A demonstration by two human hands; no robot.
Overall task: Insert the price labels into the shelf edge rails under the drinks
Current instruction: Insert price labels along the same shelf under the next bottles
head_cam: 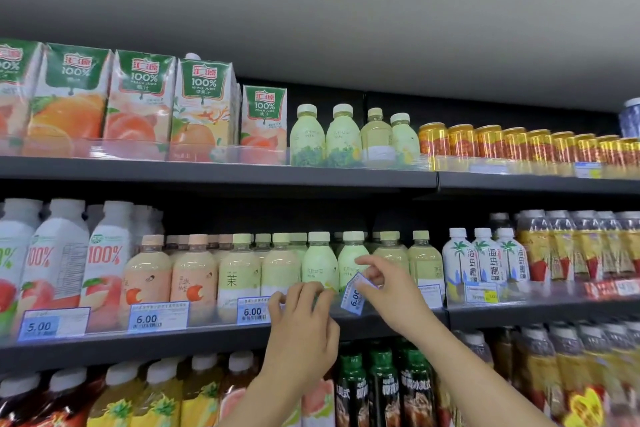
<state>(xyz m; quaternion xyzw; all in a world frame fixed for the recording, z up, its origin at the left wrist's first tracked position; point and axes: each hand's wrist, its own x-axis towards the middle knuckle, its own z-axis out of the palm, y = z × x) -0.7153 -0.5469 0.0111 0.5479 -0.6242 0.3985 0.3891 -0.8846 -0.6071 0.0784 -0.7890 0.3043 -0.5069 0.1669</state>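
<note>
Bright, even light; soft blur throughout, wide-angle bending at the edges.

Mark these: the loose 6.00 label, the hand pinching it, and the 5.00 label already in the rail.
loose 6.00 label (355, 296): head view, on the printed price.
right hand (394, 295): head view, back of the hand.
5.00 label (53, 322): head view, centre of the card.
</note>
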